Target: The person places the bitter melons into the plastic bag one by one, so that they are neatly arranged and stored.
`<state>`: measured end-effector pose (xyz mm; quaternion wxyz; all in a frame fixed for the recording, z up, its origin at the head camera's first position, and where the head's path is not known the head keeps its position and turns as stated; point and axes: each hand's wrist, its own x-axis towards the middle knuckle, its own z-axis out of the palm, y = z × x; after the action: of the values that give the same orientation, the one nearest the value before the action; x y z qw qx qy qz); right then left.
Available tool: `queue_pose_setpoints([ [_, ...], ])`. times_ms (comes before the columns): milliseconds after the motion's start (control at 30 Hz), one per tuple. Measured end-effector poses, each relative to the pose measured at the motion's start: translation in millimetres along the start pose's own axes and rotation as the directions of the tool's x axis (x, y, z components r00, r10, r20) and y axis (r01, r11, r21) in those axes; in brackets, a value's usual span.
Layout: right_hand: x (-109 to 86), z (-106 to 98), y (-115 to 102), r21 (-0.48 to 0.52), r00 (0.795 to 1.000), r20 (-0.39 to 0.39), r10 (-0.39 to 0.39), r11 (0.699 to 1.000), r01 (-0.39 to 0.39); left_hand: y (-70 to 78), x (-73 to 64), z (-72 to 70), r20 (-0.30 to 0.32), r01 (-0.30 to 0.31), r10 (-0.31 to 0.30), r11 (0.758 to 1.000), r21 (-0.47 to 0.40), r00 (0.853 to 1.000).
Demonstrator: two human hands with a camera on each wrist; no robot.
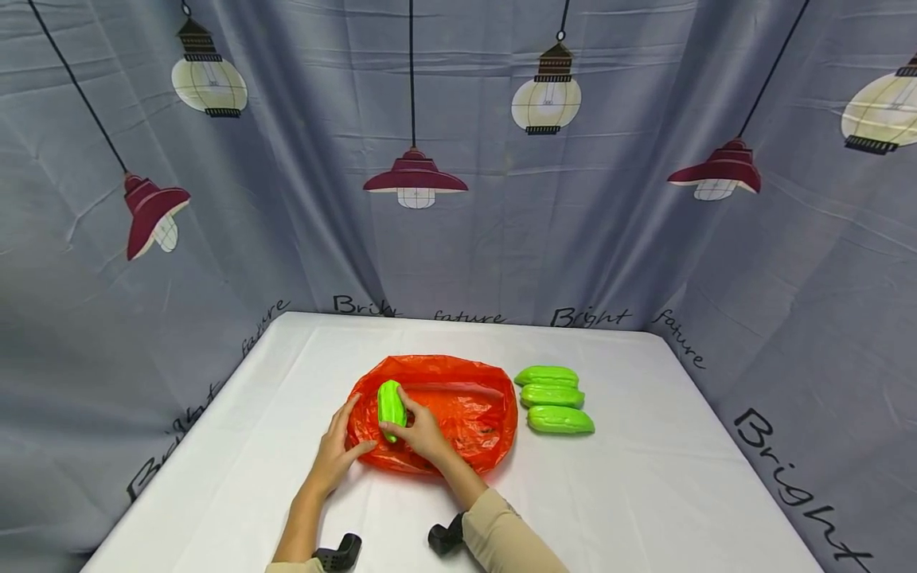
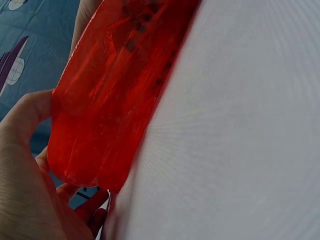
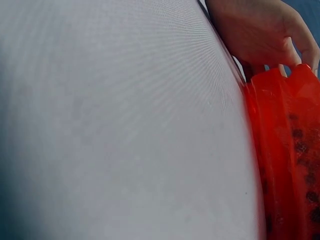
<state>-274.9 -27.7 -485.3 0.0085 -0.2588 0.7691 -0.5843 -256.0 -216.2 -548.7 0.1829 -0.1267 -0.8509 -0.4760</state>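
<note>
A red plastic bag (image 1: 466, 414) lies on the table with its mouth spread wide. My left hand (image 1: 335, 454) holds its left side, thumb at the front rim and fingers along the outer edge. The left wrist view shows this hand (image 2: 25, 165) close up against the bag wall (image 2: 100, 125). Above the bag's left part, my right hand (image 1: 427, 436) grips a bright green ridged fruit (image 1: 390, 404) between thumb and fingers. In the right wrist view, the left hand (image 3: 260, 30) appears at the bag's far end (image 3: 280, 150); the fruit is out of sight there.
Right of the bag, three similar green fruits (image 1: 557, 395) lie in a stack-like row on the white table (image 1: 645, 477). Black wrist devices (image 1: 446, 537) sit on both forearms. A grey curtain (image 1: 494, 239) printed with lamps surrounds the table's back and sides.
</note>
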Motion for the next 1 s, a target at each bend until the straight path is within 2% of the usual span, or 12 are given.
queue_pose_setpoints([
  [133,2.2,2,6,0.026,1.0,0.006,0.016,1.0,-0.016,0.1,-0.2,0.1,0.006,-0.001,0.001,1.0,0.0,1.0],
  [200,5.4,5,16,0.039,1.0,0.0,0.025,0.999,-0.025,0.1,0.1,0.0,0.006,-0.003,0.003,1.0,0.003,1.0],
  [367,12.6,10,40,0.015,0.998,-0.015,0.069,0.998,-0.068,1.0,0.3,-0.6,0.006,0.002,-0.002,1.0,-0.003,1.0],
  [467,13.3,11,43,0.02,0.995,-0.012,0.1,0.995,-0.1,1.3,0.2,-0.5,0.005,0.001,-0.001,1.0,-0.004,1.0],
  [633,11.4,10,40,0.06,0.994,0.007,0.105,0.993,-0.105,0.3,0.1,0.0,-0.003,-0.001,0.001,1.0,0.006,1.0],
  [867,2.7,4,10,0.054,0.997,0.05,0.064,0.996,-0.067,0.7,0.7,-0.3,0.001,-0.006,0.006,1.0,0.01,1.0],
  [967,2.0,3,8,0.05,0.997,0.057,0.057,0.997,-0.06,2.2,0.6,-0.6,0.005,-0.005,0.005,1.0,0.008,1.0],
  [1000,3.5,4,13,0.05,0.997,0.053,0.055,0.997,-0.057,2.7,0.4,-0.7,0.005,-0.004,0.004,1.0,0.01,1.0],
])
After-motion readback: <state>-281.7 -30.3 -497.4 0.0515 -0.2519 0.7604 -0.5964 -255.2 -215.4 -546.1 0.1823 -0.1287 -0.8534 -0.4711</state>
